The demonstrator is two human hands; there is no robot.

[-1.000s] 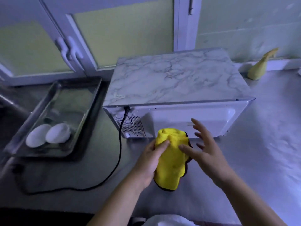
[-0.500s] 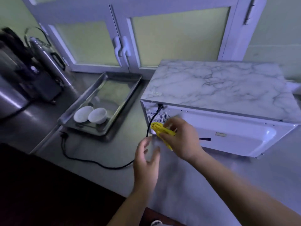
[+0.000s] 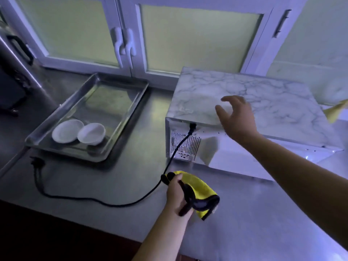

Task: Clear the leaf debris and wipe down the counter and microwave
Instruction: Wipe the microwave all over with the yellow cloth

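While the left hand [image 3: 176,194] is gripping a yellow cloth [image 3: 199,187] with dark edging just above the counter [image 3: 113,178], the right hand [image 3: 238,117] is reaching over the microwave [image 3: 282,102], fingers spread and loosely curved, holding nothing. Whether its fingertips are touching the marbled top cannot be told. The cloth is bunching in the fist, so most of its shape is hiding behind the fingers and its own folds.

The microwave is sitting with its back toward the camera, showing a vent grille [image 3: 185,146]. Its front is facing away, out of sight, and its far right corner is passing behind the right forearm. A black power cord [image 3: 120,204] is running from the rear panel, passing close by the left hand and looping across the counter to a plug [image 3: 36,162] that is lying loose.

Left of the microwave, a metal tray [image 3: 62,108] is holding two white dishes [image 3: 66,131], one overlapping the other. A yellowish shape [image 3: 337,112] is poking in at the right edge, too cut off to identify. A dark appliance [image 3: 13,81] is being cropped by the left edge.
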